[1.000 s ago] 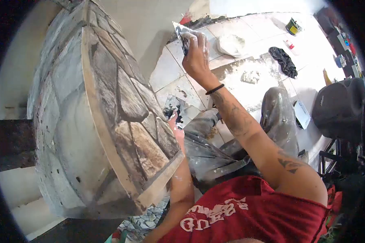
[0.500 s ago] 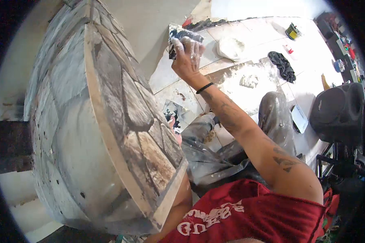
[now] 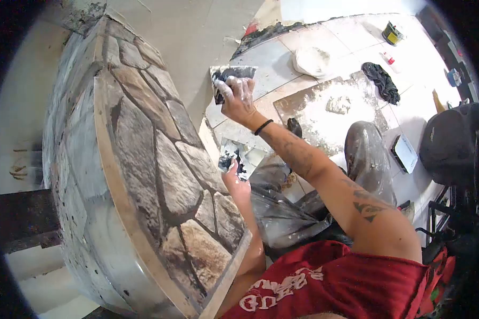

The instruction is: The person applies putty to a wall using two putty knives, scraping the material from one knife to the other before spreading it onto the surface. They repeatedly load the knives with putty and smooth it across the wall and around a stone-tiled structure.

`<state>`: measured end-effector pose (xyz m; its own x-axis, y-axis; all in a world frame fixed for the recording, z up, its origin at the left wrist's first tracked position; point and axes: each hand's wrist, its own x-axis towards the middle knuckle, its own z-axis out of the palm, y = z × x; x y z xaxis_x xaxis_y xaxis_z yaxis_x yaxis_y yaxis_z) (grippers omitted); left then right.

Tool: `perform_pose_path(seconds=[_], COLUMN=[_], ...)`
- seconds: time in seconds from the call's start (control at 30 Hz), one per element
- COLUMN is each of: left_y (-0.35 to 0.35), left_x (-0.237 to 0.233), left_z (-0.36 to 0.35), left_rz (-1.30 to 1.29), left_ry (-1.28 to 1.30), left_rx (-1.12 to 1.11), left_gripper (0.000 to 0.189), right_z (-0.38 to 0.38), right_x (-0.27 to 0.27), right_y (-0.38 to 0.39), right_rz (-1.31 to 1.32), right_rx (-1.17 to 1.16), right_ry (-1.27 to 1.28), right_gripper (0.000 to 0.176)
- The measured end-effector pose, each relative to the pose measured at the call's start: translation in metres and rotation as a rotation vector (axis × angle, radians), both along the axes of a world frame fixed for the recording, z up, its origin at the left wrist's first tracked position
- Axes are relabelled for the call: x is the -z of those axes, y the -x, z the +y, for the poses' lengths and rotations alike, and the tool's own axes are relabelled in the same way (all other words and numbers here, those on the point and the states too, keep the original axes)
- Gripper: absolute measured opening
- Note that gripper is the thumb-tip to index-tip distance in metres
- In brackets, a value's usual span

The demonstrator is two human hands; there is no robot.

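Note:
My right hand [image 3: 239,94], whitened with plaster, grips a wide putty knife [image 3: 219,74] with a smeared, dark-backed blade. The blade is at the lower part of the grey plastered wall [image 3: 189,32]; whether its edge touches is hard to see. Lower down, my left hand [image 3: 232,173] has its thumb over a second flat putty knife [image 3: 226,149], which carries white paste and dark smears. My left forearm is partly hidden behind the stone-patterned structure [image 3: 178,181].
The stone-patterned structure rises close on my left. Plaster powder lies on a board [image 3: 308,109] on the tiled floor. Around it are a white bag [image 3: 310,61], a black cloth [image 3: 380,82], a yellow-labelled tub [image 3: 392,34], a phone-like device [image 3: 404,154] and a black speaker [image 3: 452,143].
My right hand and its putty knife have shifted down and slightly left in view. My left hand and its putty knife now show more clearly. The camera view has shifted.

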<state>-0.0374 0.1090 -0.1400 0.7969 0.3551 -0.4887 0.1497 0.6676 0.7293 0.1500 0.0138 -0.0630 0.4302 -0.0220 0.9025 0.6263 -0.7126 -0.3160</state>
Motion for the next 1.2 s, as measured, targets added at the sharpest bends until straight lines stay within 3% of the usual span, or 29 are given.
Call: perform_pose_path(seconds=[0.2, 0.3, 0.37, 0.4, 0.5, 0.77, 0.87, 1.0, 1.2], left_y=[-0.004, 0.000, -0.001, -0.002, -0.004, 0.004, 0.003, 0.009, 0.007], left_x=[0.004, 0.017, 0.020, 0.018, 0.012, 0.020, 0.000, 0.014, 0.020], left_z=[-0.004, 0.002, 0.002, -0.001, -0.004, 0.001, -0.008, -0.017, -0.013], left_rz=[-0.082, -0.040, -0.045, -0.072, -0.118, -0.066, -0.038, -0.126, -0.162], left_ry=[0.060, -0.011, -0.050, -0.055, -0.028, -0.078, 0.109, -0.246, -0.266], left_rx=[-0.051, 0.004, 0.013, -0.004, -0.007, 0.029, -0.096, -0.147, -0.115], left_gripper=[0.035, 0.035, 0.034, 0.033, 0.031, 0.030, 0.030, 0.032, 0.035], right_z=[-0.006, -0.024, -0.034, -0.037, -0.034, -0.010, 0.002, 0.012, 0.013], right_x=[0.004, -0.019, -0.047, -0.053, -0.060, -0.026, -0.008, 0.012, 0.022], right_y=[0.034, 0.020, 0.009, 0.002, -0.009, -0.005, 0.003, 0.016, 0.030], right_rz=[-0.055, -0.070, -0.073, -0.101, -0.086, 0.019, 0.025, 0.108, 0.135], right_rx=[-0.031, 0.129, 0.151, 0.163, 0.152, 0.071, 0.019, -0.028, -0.120], right_ry=[-0.033, -0.068, -0.157, -0.143, -0.145, -0.080, -0.048, 0.022, 0.020], right_gripper=[0.047, 0.053, 0.040, 0.053, 0.052, 0.050, 0.047, 0.039, 0.043])
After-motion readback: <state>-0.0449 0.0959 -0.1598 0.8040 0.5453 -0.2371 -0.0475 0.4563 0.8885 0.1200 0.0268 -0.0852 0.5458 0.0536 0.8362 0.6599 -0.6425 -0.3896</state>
